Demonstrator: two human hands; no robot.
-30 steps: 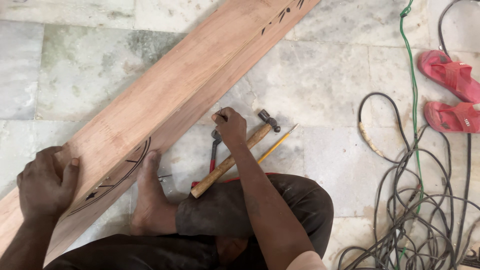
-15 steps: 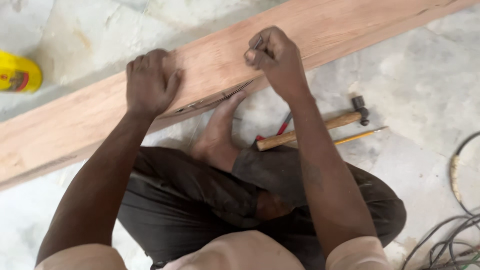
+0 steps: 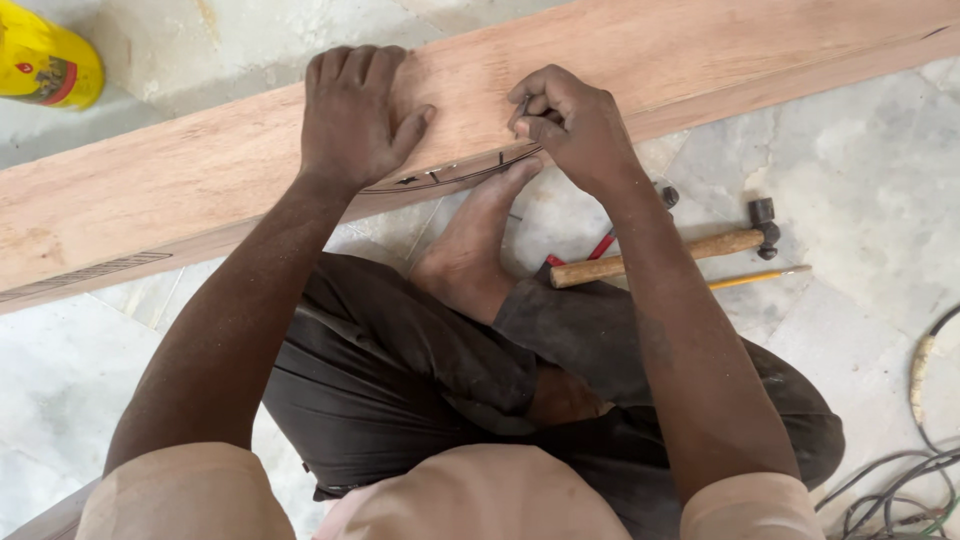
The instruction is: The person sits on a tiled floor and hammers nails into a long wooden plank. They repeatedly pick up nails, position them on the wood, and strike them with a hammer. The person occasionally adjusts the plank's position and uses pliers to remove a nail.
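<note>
We stretch both arms forward. Our left hand (image 3: 352,118) lies flat, fingers together and thumb spread. Our right hand (image 3: 568,125) curls, fingertips pinched, wrist bent downward.

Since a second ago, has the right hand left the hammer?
Yes. The right hand moved off the hammer up onto the wooden plank, pinching a small thing.
</note>
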